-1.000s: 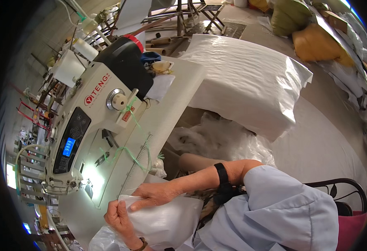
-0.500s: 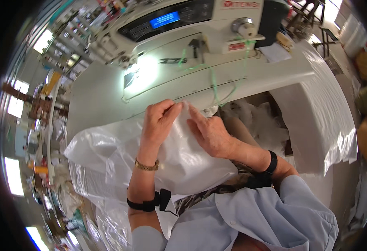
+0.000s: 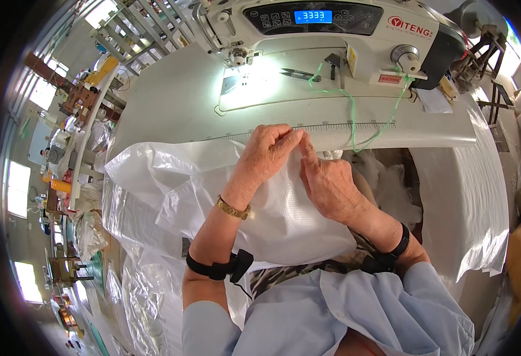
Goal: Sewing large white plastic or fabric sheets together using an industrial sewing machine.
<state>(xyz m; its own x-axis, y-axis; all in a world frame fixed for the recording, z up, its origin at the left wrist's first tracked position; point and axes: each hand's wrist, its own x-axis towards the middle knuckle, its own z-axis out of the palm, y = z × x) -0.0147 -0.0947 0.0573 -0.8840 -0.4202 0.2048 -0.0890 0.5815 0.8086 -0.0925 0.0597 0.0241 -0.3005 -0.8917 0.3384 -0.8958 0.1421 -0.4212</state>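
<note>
A bright sewing workshop curves round the view, with windows and cluttered racks down the left side and a white desk running across the top, carrying an industrial sewing machine with a lit blue display. A lamp throws a glare on the plate under the needle, small snips lie just right of it, and a green thread trails down over the desk's front edge with its ruler strip.

Half a second ago the white woven bag lay spread lower across the lap, with both hands flat on it and a little apart. Now the hands have closed together at its upper edge, right against the desk's front edge, and the view has tipped up toward the machine. My reading is that the edge is being gathered or folded and brought to the needle; nothing is under the foot yet.

The left hand, with a gold watch at the wrist and a black band on the forearm, reaches up from the lower edge. Its fingers are curled tight, pinching the top of the bag. The right hand, also banded in black, comes in from the right, its forefinger stretched up to touch the left fingertips and the other fingers bent, pressing the fabric. Whether its thumb grips the edge from beneath I cannot tell. The rest of the bag falls away to the left, over more clear sheeting toward the floor
</note>
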